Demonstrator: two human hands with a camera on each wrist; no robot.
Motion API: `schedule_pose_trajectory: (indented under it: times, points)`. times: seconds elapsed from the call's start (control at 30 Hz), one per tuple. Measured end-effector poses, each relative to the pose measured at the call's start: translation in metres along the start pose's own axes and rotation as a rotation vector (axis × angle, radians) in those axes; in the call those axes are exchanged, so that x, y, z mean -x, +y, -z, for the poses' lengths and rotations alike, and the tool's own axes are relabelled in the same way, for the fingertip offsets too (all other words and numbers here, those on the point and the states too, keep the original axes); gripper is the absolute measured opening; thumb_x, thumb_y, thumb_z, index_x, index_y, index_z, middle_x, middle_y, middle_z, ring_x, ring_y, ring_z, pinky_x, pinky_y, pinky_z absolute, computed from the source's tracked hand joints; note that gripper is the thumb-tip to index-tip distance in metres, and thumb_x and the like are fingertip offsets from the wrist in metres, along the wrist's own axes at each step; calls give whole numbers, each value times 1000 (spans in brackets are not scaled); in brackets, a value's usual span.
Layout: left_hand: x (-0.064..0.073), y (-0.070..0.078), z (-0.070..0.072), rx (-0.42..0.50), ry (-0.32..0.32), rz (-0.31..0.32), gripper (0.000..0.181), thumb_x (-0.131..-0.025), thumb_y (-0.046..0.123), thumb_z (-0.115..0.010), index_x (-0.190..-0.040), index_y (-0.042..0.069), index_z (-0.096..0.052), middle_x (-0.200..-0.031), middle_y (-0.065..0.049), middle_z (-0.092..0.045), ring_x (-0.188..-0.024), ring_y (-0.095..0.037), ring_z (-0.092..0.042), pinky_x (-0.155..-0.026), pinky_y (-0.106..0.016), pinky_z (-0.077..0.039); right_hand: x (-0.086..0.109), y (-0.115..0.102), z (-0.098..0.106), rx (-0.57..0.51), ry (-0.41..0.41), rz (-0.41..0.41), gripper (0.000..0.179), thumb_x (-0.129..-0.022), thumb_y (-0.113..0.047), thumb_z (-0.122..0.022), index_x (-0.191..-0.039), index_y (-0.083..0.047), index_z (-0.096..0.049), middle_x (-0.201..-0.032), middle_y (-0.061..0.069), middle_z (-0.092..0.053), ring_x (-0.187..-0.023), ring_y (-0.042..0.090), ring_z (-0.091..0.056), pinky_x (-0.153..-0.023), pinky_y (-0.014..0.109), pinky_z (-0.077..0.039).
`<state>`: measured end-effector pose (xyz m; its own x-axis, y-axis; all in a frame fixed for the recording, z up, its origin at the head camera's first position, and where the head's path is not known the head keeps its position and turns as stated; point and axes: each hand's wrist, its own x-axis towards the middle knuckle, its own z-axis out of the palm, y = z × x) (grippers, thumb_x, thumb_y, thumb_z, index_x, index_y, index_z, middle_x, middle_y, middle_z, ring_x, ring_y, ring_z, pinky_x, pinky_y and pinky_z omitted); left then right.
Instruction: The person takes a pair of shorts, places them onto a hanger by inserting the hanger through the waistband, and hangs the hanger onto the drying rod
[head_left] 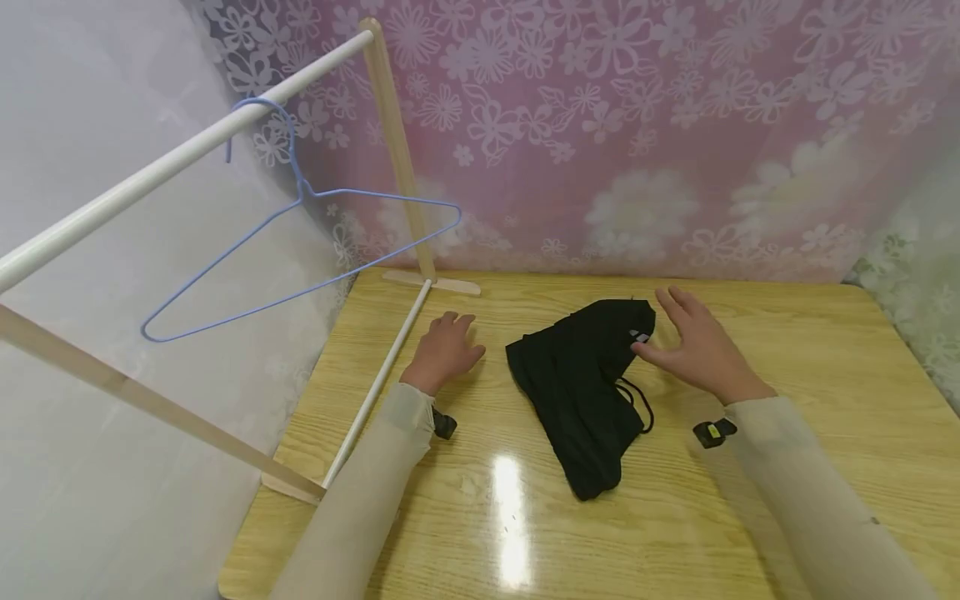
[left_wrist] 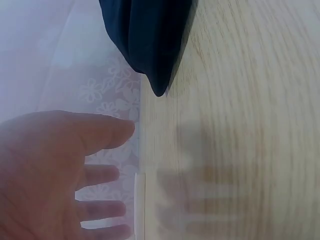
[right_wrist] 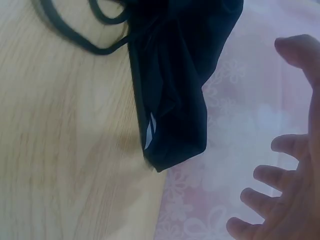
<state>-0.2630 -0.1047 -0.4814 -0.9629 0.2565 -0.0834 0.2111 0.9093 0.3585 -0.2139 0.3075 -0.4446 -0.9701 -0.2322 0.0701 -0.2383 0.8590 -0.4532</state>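
Note:
A black garment [head_left: 581,379], which looks like drawstring shorts, lies crumpled on the wooden table. Its black cord [head_left: 643,407] loops out on the right side, and a small white mark [head_left: 639,336] shows near its far right corner. My left hand [head_left: 444,353] hovers left of the garment, fingers spread and holding nothing. In the left wrist view the same hand [left_wrist: 55,170] casts a shadow on the table, apart from the dark cloth [left_wrist: 150,40]. On the other side my right hand [head_left: 693,346] has its fingers apart, the thumb near the white mark. The right wrist view shows a gap between that hand [right_wrist: 290,175] and the cloth [right_wrist: 175,100].
At the left stands a rack with a white top rail [head_left: 180,158], wooden posts [head_left: 397,142] and a lower white bar [head_left: 378,383]. A blue hanger [head_left: 300,190] hangs from the rail. Behind the table [head_left: 825,375] is a pink flowered curtain [head_left: 570,125].

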Motion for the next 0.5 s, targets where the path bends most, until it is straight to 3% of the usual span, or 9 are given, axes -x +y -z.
schedule_pose_trajectory:
  times: [0.33, 0.5]
  points:
    - [3, -6, -3, 37, -34, 28, 69, -103, 43, -62, -159, 9, -39, -161, -24, -33, -141, -48, -41, -108, -59, -44, -1, -18, -15, -25, -104, 55, 111, -89, -65, -71, -168, -22, -5, -173, 11, 5, -156, 48, -7, -113, 76, -20]
    - [4, -8, -4, 1, -38, 24, 56, -104, 41, -62, -146, 6, -53, -152, -23, -44, -131, -46, -50, -104, -56, -47, -1, -28, -26, -34, -155, 81, 112, -88, -65, -72, -168, -17, -10, -172, 18, -1, -154, 52, -10, -112, 76, -21]
